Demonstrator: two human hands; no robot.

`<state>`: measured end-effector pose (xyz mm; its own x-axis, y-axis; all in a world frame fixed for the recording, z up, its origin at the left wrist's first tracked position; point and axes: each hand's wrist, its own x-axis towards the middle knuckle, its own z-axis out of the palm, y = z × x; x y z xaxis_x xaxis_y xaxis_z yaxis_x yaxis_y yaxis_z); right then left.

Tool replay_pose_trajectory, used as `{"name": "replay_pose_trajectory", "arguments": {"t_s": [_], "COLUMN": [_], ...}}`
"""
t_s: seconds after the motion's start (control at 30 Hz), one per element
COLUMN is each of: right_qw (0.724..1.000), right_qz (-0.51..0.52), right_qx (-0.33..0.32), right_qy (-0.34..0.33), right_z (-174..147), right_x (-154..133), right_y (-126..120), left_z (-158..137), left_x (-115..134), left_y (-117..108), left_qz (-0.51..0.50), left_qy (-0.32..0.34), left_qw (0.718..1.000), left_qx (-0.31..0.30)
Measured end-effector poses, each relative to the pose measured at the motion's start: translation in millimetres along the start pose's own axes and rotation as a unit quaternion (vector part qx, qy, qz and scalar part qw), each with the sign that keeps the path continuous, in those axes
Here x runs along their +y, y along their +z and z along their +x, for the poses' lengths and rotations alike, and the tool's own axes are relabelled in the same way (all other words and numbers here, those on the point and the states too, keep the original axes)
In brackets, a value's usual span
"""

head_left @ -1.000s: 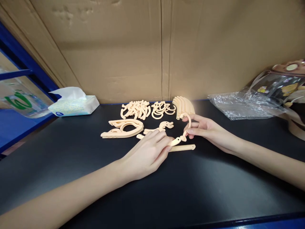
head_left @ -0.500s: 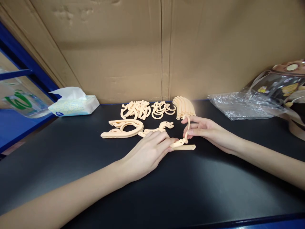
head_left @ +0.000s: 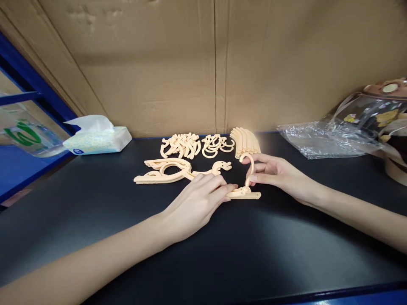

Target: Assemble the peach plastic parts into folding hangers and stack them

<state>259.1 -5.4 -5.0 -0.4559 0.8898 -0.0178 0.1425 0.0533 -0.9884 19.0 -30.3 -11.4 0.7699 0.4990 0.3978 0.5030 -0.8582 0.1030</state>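
With fingers closed, my left hand (head_left: 200, 201) presses a beige hanger arm (head_left: 244, 195) against the black table, covering much of it. My right hand (head_left: 273, 171) pinches a curved hanger hook (head_left: 252, 167) between thumb and fingers, its open curl upward. The hook's lower end touches the end of the arm piece. Just behind my left hand lies another beige piece with a curved, hooked end (head_left: 221, 166). To the left rest folded hangers (head_left: 174, 169), stacked together.
Along the back are a pile of short curved parts (head_left: 181, 145), a pile of loose hooks (head_left: 218, 145) and a row of hanger arms (head_left: 245, 141). A tissue pack (head_left: 98, 140) sits at left. Clear plastic (head_left: 327, 137) lies at right, and cardboard (head_left: 152, 63) stands behind.
My right hand has turned the hook, so its curl now shows more fully, and the hook's base sits lower on the arm piece. My left hand has hardly moved.
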Motion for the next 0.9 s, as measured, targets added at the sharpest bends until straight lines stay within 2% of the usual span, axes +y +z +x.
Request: {"name": "replay_pose_trajectory", "arguments": {"t_s": [0.1, 0.27, 0.53, 0.9], "right_qw": [0.999, 0.997, 0.996, 0.999], "right_qz": [-0.017, -0.066, 0.034, 0.032], "right_qx": [0.030, 0.006, 0.086, 0.026], "right_qy": [-0.012, -0.037, -0.007, -0.006], "right_z": [0.4, 0.2, 0.9, -0.2], "right_x": [1.0, 4.2, 5.2, 2.0], "right_y": [2.3, 9.6, -1.3, 0.5], "left_z": [-0.4, 1.4, -0.7, 0.2], "left_x": [0.5, 2.7, -1.0, 0.8], "left_y": [1.7, 0.9, 3.6, 1.3], "left_qz": [0.018, 0.015, -0.022, -0.046], "left_qy": [0.005, 0.012, -0.043, -0.053], "left_qw": [1.000, 1.000, 0.999, 0.998], "left_qx": [0.012, 0.016, 0.012, 0.007]}}
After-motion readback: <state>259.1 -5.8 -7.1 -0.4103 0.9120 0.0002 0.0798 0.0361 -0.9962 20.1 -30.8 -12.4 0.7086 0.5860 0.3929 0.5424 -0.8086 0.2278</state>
